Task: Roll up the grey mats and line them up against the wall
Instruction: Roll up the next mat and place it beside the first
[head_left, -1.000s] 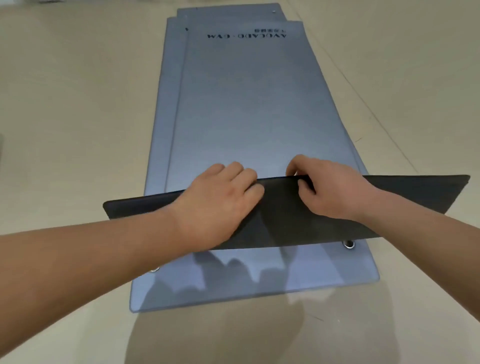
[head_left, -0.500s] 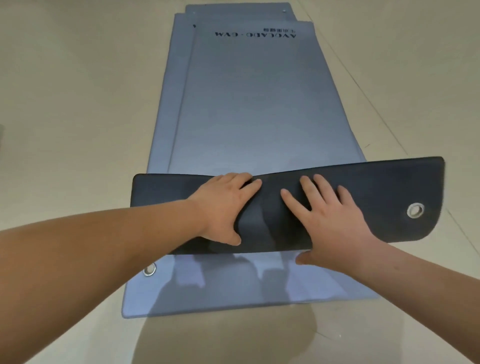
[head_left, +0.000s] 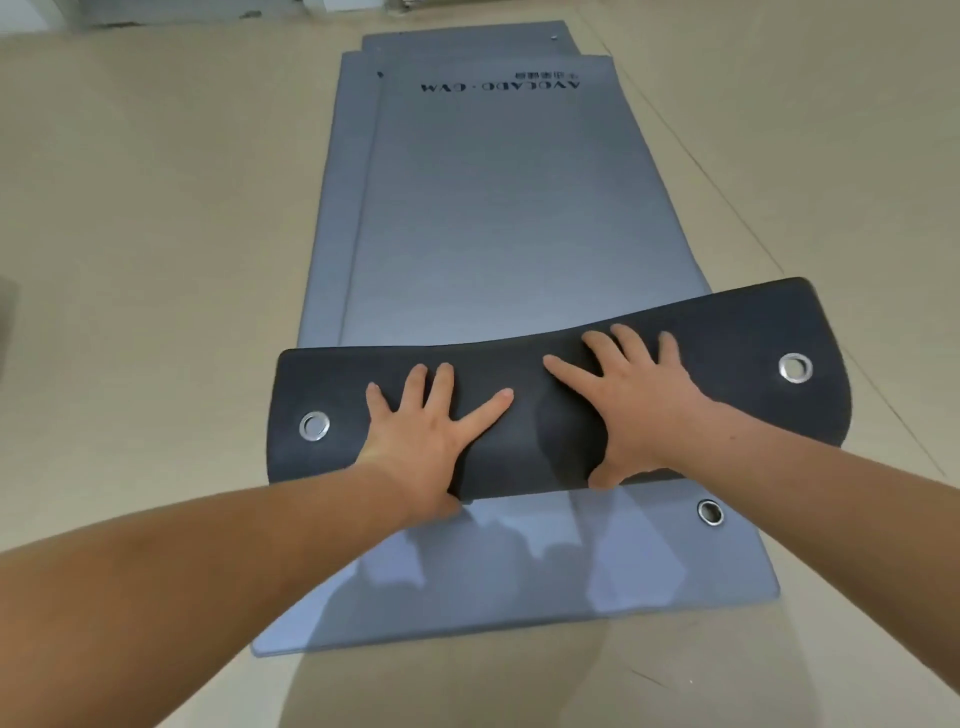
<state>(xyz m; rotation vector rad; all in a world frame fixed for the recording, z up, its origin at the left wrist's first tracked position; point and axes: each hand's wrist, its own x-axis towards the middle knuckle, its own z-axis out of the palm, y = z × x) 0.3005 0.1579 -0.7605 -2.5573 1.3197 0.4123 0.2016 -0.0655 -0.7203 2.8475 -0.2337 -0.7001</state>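
Note:
Several grey mats lie stacked flat on the floor, and the top mat (head_left: 498, 218) carries upside-down black lettering at its far end. Its near end is folded forward into a dark flap (head_left: 737, 332), underside up, with a metal eyelet (head_left: 314, 426) at the left and another eyelet (head_left: 796, 368) at the right. My left hand (head_left: 431, 431) lies flat on the flap's left half with fingers spread. My right hand (head_left: 639, 400) presses flat beside it, right of centre. The lower mat (head_left: 519, 597) shows bare beneath the flap, with an eyelet of its own (head_left: 710, 512).
Beige tiled floor (head_left: 156, 234) surrounds the mats on all sides. A third mat's far end (head_left: 467, 41) sticks out beyond the stack. The wall base (head_left: 182, 13) runs along the top. A dark object (head_left: 8, 322) sits at the left edge.
The flap has folded further forward, so both its eyelets now face up. My hands went from gripping the lifted edge to lying flat on the flap.

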